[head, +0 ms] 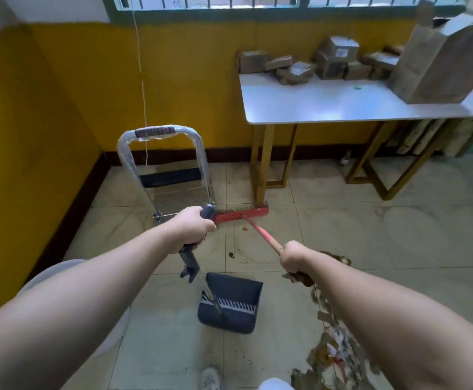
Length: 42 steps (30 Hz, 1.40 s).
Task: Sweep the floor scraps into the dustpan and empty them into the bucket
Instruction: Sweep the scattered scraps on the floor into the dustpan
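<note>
Toward the tiled floor's [342, 235] far edge, holds the red broom [242, 214] in a fisted right hand [293, 258]; grips the dustpan's [229, 302] handle in the left hand [191, 228].

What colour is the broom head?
Red. The broom head shows best in the head view, by the table leg.

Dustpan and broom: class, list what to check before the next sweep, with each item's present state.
1. Left hand grips the dustpan handle: ok.
2. Right hand grips the broom handle: ok.
3. Dustpan mouth faces the scraps: cannot tell.
4. Broom head at the scraps: not ok, it is by the table leg.
5. Bucket close by: cannot tell; only a white rim shows under the left arm.
</note>
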Available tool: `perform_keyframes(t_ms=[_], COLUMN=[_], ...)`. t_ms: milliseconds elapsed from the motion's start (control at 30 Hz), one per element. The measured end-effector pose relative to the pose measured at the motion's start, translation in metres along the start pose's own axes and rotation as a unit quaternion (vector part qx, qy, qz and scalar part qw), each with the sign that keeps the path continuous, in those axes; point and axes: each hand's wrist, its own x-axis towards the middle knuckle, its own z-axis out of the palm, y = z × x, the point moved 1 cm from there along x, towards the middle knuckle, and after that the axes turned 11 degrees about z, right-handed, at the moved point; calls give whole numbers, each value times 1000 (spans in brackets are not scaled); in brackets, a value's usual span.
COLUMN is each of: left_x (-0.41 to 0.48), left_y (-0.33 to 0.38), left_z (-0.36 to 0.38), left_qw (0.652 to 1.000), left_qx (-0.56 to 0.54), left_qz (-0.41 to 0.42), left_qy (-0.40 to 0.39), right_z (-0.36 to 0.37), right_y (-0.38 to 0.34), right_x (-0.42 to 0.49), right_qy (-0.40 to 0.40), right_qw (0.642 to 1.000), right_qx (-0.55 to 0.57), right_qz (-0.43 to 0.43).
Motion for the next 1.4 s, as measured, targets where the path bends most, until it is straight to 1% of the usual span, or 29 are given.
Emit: perform_keyframes(t_ms=[67,167,300,400,467,533,600,667,767,900,1000,1067,1133,1233,1333,1400], left_x=[16,38,61,72,75,75,71,66,53,22,-6,-23,-37,-53,-60,-61], left_y=[-2,-1,3,4,5,9,14,20,25,24,24,29,40,59,76,84], left_z=[-2,0,7,13,18,24,29,35,45,57,67,74,83,98,116,128], left_qw=[1000,1000,999,999,999,999,999,998,997,994,992,989,986,984,983,983], left_qx=[-7,-15,-21,-12,0,13,29,46,66,70,76,80,86,79,66,64], left_qz=[-10,-26,-42,-49,-50,-49,-44,-36,-17,9,31,44,58,83,95,95], left_qy=[-4,2,14,10,5,-1,-13,-29,-47,-80,-100,-115,-128,-135,-143,-146], right_z=[-7,-24,-40,-45,-49,-52,-55,-56,-55,-36,-17,-10,-12,-19,-18,-18], right_y=[-10,-22,-29,-19,-4,20,46,75,116,158,188,203,217,237,258,269], right_x=[17,31,64,82,84,80,70,60,35,-20,-58,-88,-116,-141,-145,-140], right_qy=[3,5,4,-49,-50,-31,-28,-33,-15,1,4,2,-7,14,14,8], right_qw=[1000,999,995,988,979,972,972,973,973,974,964,965,973,983,980,978], right_qx=[-12,-40,-96,-141,-192,-231,-230,-215,-206,-192,-206,-202,-159,-69,28,61], right_qz=[2,-22,-36,-43,-47,-19,33,70,106,122,166,167,165,168,195,200])
